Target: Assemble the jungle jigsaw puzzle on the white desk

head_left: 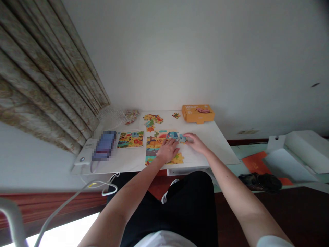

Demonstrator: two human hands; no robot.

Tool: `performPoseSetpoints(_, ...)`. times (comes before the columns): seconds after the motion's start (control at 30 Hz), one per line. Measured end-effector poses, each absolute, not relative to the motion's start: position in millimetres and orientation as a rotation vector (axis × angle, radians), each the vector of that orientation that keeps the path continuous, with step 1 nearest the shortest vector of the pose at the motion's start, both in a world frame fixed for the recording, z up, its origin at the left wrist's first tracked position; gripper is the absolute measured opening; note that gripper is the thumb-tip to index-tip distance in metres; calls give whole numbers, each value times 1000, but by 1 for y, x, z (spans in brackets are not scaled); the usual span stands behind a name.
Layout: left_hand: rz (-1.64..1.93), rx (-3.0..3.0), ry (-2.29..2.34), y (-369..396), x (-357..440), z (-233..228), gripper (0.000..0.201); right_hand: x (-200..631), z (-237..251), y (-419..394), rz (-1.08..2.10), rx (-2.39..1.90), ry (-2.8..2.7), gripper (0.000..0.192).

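Note:
A colourful partly assembled jigsaw puzzle [156,142] lies on the small white table [218,140]. My left hand [168,150] rests flat on the puzzle's middle, fingers spread. My right hand [195,141] sits at the puzzle's right edge, fingertips pinching a bluish puzzle piece [182,138] against the assembled part. A smaller finished picture card [130,139] lies left of the puzzle. Loose joined pieces [152,120] and a single piece [176,115] lie farther back.
An orange puzzle box [197,113] stands at the table's back right. A clear plastic bag [115,116] lies at the back left, and a blurred blue device [104,145] with white cables at the left edge. A curtain hangs left; shoes [259,180] on the floor right.

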State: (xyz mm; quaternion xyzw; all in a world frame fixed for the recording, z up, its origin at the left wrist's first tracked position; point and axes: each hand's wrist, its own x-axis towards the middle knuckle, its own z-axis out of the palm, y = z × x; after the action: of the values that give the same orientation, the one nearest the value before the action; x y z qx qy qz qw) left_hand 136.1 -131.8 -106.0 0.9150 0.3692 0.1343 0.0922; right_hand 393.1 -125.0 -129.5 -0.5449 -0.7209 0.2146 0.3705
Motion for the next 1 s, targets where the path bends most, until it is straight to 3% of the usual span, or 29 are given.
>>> performPoseSetpoints(0.5,288,2793,1184,-131,142,-107,55,397,-141,-114,357,-1451,-2198,38)
performPoseSetpoints(1.0,286,2778,1184,-127,143,-107,54,364,-137,-141,115,-1627,-2093,30)
